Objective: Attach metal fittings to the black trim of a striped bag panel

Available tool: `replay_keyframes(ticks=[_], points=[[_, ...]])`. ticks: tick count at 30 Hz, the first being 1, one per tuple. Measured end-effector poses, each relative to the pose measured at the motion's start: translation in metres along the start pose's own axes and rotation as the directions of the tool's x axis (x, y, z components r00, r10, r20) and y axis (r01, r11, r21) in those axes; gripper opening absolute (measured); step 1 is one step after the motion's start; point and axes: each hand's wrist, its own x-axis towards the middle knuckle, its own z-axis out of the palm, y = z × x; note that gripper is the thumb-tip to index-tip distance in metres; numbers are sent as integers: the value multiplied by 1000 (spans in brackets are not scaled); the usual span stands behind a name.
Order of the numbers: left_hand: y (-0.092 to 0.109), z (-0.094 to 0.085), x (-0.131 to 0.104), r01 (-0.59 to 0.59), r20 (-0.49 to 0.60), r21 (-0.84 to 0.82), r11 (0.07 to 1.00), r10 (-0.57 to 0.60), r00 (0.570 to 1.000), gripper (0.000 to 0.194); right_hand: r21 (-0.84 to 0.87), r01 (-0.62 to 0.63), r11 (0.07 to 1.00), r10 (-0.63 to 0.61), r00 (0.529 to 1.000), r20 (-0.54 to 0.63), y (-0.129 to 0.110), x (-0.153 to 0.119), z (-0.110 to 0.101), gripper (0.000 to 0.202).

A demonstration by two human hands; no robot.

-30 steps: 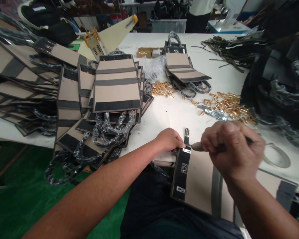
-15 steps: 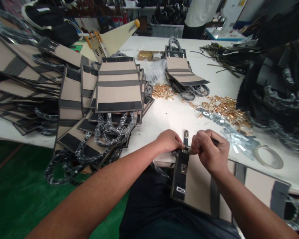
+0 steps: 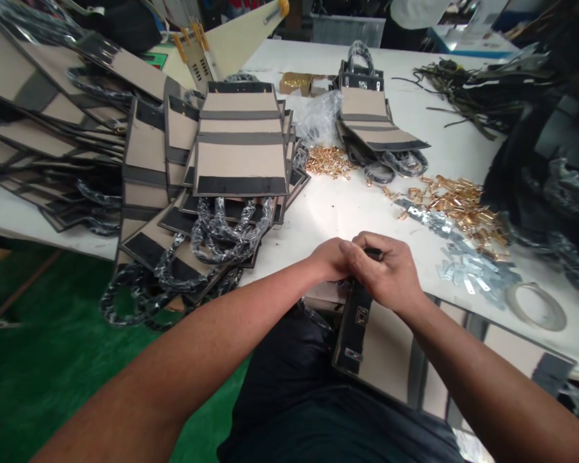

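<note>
A beige and black bag panel [image 3: 390,341] lies across my lap and the table's front edge. Along its dark end strip sit small metal plates [image 3: 361,316]. My right hand [image 3: 390,270] is closed round a dark-handled tool [image 3: 374,253], whose working end is hidden. Against it, at the panel's far left corner, my left hand [image 3: 332,260] is closed. The left fingertips are covered by the right hand, so what they pinch is hidden. A plastic-wrapped handle [image 3: 313,315] hangs at the panel's left side.
Stacked bag panels [image 3: 241,154] with wrapped handles cover the left side. Gold-coloured fittings [image 3: 456,199], flat metal plates [image 3: 473,267] and a tape roll [image 3: 535,307] lie to the right. Another bag piece [image 3: 364,106] stands farther back. Black bags crowd the right edge.
My right hand has moved left against my left hand, covering the corner and the upright strap with its metal end. The tool handle now points up between the hands. The view has shifted slightly.
</note>
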Motion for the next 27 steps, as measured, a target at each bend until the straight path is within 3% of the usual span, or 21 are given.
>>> replay_keyframes(ticks=[3,5,10,14,19,23,27], points=[[-2,-3,-7,46,52,74,996,-49,997,18,90,-22,996,25,999,-35,11,-9,-6,46],[1,-5,-13,89,70,86,992,-95,993,17,243,6,970,22,994,-110,18,-18,-10,46],[10,-8,-21,173,57,38,984,-175,983,11,550,128,825,16,968,-250,15,-31,-20,41],[7,-7,-18,141,84,0,990,-141,986,8,501,261,825,-80,932,-354,4,-28,-17,42],[1,-7,-16,141,75,10,990,-141,987,9,398,138,907,-38,968,-249,10,-29,-10,43],[-2,-6,-15,128,101,-35,991,-124,987,9,381,237,894,-120,945,-306,11,-28,-14,40],[-1,-5,-16,170,59,-54,984,-166,984,10,342,133,930,-34,959,-281,13,-26,-15,45]])
